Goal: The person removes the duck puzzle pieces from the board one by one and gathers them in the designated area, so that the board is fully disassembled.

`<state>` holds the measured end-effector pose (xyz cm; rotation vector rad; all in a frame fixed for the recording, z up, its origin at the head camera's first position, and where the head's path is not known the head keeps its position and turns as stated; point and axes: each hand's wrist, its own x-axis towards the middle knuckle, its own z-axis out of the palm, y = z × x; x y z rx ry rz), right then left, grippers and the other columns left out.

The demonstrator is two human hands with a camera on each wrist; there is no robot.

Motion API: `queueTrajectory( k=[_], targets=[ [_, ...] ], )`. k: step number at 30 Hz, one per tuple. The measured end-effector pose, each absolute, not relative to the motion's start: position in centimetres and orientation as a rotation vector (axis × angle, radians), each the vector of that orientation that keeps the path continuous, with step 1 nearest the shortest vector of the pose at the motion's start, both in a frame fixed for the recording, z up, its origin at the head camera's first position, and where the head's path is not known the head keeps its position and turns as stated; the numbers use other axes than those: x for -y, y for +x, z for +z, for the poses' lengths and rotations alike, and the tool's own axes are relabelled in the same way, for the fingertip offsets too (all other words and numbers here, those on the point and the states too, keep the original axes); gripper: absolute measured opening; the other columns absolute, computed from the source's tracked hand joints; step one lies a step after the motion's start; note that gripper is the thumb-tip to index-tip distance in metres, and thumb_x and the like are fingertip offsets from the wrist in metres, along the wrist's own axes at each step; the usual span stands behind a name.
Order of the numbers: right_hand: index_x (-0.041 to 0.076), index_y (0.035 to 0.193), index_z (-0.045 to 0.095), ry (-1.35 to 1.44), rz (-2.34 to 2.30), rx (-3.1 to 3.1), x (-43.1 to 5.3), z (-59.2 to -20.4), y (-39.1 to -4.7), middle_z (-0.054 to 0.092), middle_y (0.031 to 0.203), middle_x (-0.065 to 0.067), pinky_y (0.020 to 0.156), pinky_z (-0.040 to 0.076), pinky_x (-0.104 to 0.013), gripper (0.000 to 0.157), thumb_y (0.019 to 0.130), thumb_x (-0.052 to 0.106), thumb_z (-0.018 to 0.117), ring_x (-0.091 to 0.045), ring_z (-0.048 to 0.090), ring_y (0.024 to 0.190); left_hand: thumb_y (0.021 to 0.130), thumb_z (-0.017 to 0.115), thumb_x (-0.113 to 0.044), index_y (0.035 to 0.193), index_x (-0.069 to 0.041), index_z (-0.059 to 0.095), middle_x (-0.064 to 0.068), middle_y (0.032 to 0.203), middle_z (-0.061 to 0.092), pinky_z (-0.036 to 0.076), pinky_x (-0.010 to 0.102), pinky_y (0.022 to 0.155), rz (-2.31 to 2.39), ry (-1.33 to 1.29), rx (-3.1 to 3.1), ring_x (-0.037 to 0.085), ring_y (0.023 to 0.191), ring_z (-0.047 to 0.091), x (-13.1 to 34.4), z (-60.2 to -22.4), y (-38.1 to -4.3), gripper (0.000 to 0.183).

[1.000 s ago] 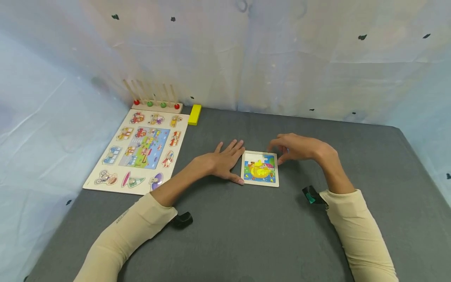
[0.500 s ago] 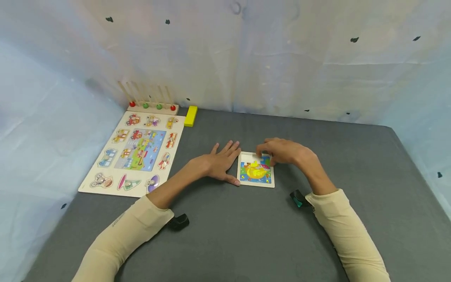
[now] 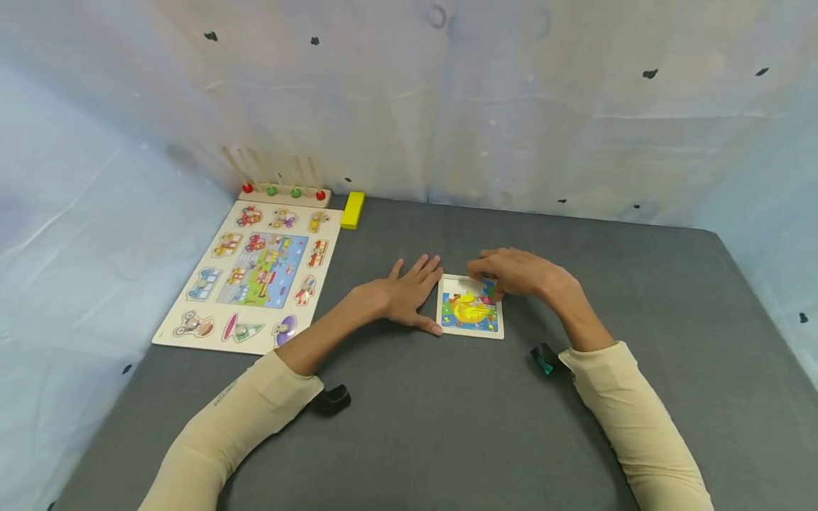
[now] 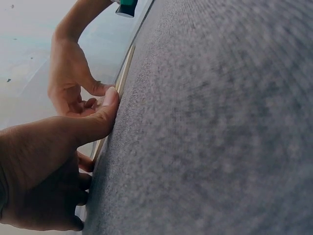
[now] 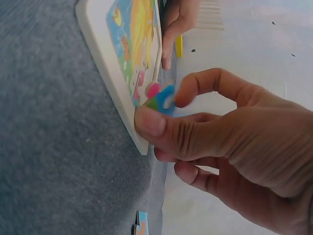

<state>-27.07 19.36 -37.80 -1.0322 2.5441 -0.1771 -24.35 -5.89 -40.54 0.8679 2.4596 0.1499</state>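
A small framed jigsaw puzzle (image 3: 471, 335) lies flat on the grey table, with a yellow duck-like picture and bare tray along its upper part. My left hand (image 3: 405, 294) is spread on the table at its left side, thumb and fingers against the frame's edge. Over the upper right corner, my right hand (image 3: 517, 272) pinches a jigsaw piece (image 5: 164, 100) between thumb and finger. That piece is blue and green with a pink knob, and it stands tilted above the tray in the right wrist view. The hand's fingers partly cover the corner in the head view.
A large wooden peg puzzle board (image 3: 167, 333) with knobbed pictures lies to the left. Behind it stands a wooden rack (image 3: 284, 197) with upright rods and red and green beads. Beside them lies a yellow block (image 3: 353, 210). A small colourful piece (image 5: 142, 223) shows in the right wrist view.
My right hand has moved left from beside the frame to over its upper right corner, carrying the jigsaw piece. My left hand has kept its place by the frame.
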Motion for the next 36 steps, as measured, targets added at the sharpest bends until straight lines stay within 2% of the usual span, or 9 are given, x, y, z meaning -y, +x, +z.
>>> queueTrajectory(
  k=[7, 10, 13, 17, 20, 23, 27, 32, 36],
  targets=[
    [0.008, 0.082, 0.049, -1.058, -0.333, -2.518, -19.9, -37.7, -27.5, 0.034, 0.071, 0.004, 0.065, 0.037, -0.029, 0.034, 0.086, 0.001, 0.082, -0.012, 0.040, 0.065, 0.093, 0.063, -0.071, 0.169, -0.010, -0.002, 0.009, 0.176, -0.019, -0.005, 0.062, 0.132, 0.154, 0.867, -2.463, 0.028, 0.165, -0.019, 5.8, -40.7, -24.4, 0.118],
    [0.008, 0.084, 0.051, -1.040, -0.333, -2.537, -20.2, -37.3, -27.6, 0.039, 0.072, 0.001, 0.067, 0.036, -0.030, 0.031, 0.089, 0.004, 0.081, -0.013, 0.040, 0.066, 0.093, 0.063, -0.071, 0.169, -0.010, -0.002, 0.009, 0.176, -0.019, -0.005, 0.062, 0.132, 0.148, 0.866, -2.465, 0.028, 0.165, -0.019, 5.9, -40.7, -24.5, 0.118],
    [0.009, 0.094, 0.052, -1.034, -0.359, -2.549, -20.4, -36.7, -27.5, 0.048, 0.078, -0.002, 0.068, 0.039, -0.031, 0.028, 0.090, 0.005, 0.080, -0.014, 0.044, 0.070, 0.092, 0.064, -0.071, 0.169, -0.010, -0.002, 0.009, 0.176, -0.019, -0.005, 0.062, 0.132, 0.141, 0.859, -2.467, 0.029, 0.165, -0.018, 6.0, -40.6, -24.5, 0.118],
    [0.011, 0.108, 0.059, -1.050, -0.426, -2.562, -21.0, -35.5, -27.3, 0.063, 0.090, -0.001, 0.071, 0.046, -0.031, 0.023, 0.094, 0.006, 0.077, -0.015, 0.055, 0.077, 0.092, 0.065, -0.070, 0.169, -0.009, -0.002, 0.010, 0.176, -0.019, -0.005, 0.063, 0.132, 0.139, 0.863, -2.466, 0.030, 0.165, -0.018, 6.0, -40.5, -24.5, 0.119],
    [0.012, 0.112, 0.067, -1.095, -0.473, -2.604, -21.7, -34.2, -27.1, 0.070, 0.101, -0.001, 0.074, 0.052, -0.033, 0.016, 0.098, 0.006, 0.071, -0.016, 0.062, 0.081, 0.092, 0.066, -0.070, 0.169, -0.009, -0.002, 0.010, 0.176, -0.019, -0.005, 0.063, 0.132, 0.138, 0.871, -2.477, 0.030, 0.165, -0.018, 5.9, -40.4, -24.7, 0.119],
    [0.014, 0.113, 0.072, -1.127, -0.509, -2.661, -22.7, -32.9, -26.7, 0.072, 0.109, -0.002, 0.079, 0.054, -0.037, 0.018, 0.101, 0.003, 0.066, -0.016, 0.064, 0.087, 0.092, 0.065, -0.070, 0.169, -0.010, -0.002, 0.009, 0.176, -0.019, -0.004, 0.062, 0.132, 0.136, 0.880, -2.486, 0.029, 0.165, -0.018, 5.9, -40.3, -24.9, 0.119],
    [0.018, 0.111, 0.073, -1.100, -0.521, -2.728, -24.1, -32.1, -26.3, 0.072, 0.111, 0.000, 0.083, 0.054, -0.039, 0.024, 0.101, -0.001, 0.064, -0.015, 0.065, 0.093, 0.092, 0.064, -0.070, 0.169, -0.009, -0.003, 0.010, 0.176, -0.020, -0.004, 0.063, 0.132, 0.141, 0.895, -2.470, 0.029, 0.165, -0.019, 5.9, -40.5, -24.9, 0.119],
    [0.009, 0.118, 0.068, -0.993, -0.555, -2.764, -25.8, -31.5, -26.1, 0.075, 0.113, -0.007, 0.089, 0.057, -0.046, 0.023, 0.100, -0.004, 0.063, -0.025, 0.071, 0.103, 0.092, 0.064, -0.071, 0.169, -0.010, -0.003, 0.009, 0.176, -0.020, -0.005, 0.063, 0.132, 0.149, 0.890, -2.458, 0.029, 0.165, -0.018, 5.9, -40.8, -24.6, 0.119],
    [0.001, 0.118, 0.066, -0.863, -0.528, -2.778, -27.7, -31.1, -26.3, 0.074, 0.112, -0.014, 0.088, 0.057, -0.049, 0.018, 0.101, -0.002, 0.064, -0.030, 0.071, 0.103, 0.092, 0.065, -0.071, 0.169, -0.010, -0.002, 0.009, 0.176, -0.019, -0.005, 0.062, 0.132, 0.152, 0.883, -2.467, 0.029, 0.165, -0.018, 5.9, -40.8, -24.4, 0.119]
  ],
)
